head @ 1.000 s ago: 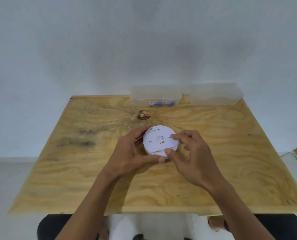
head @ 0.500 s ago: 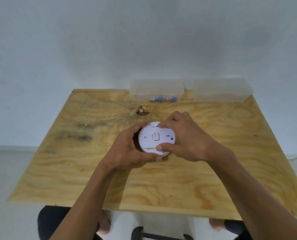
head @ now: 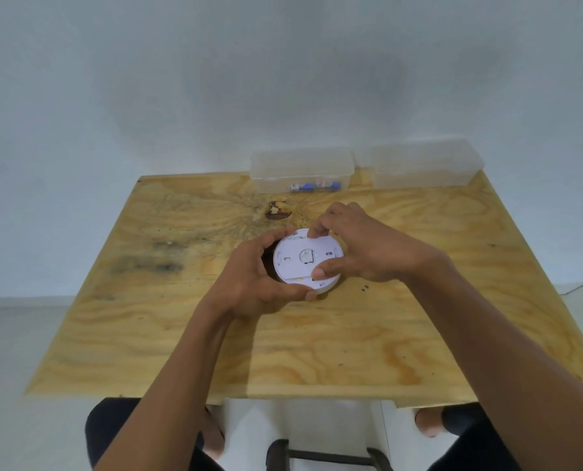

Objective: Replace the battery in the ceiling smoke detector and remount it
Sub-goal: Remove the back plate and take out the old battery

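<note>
A round white smoke detector (head: 300, 260) is held just above the middle of the plywood table (head: 181, 334), its flat back plate facing me. My left hand (head: 252, 283) cups its left and lower rim. My right hand (head: 361, 246) grips the back plate, thumb on the near edge and fingertips on the far edge. Small blue batteries (head: 305, 187) lie in a clear plastic box (head: 302, 168) at the table's far edge.
A second clear plastic box (head: 422, 163) stands to the right of the first one against the white wall. A dark knot (head: 276, 210) marks the wood just beyond the detector. A stool frame (head: 324, 453) shows below the table's near edge.
My right hand has shifted from the detector's right side to over its top, now pinching the back plate between thumb and fingers. The left hand keeps its hold.
</note>
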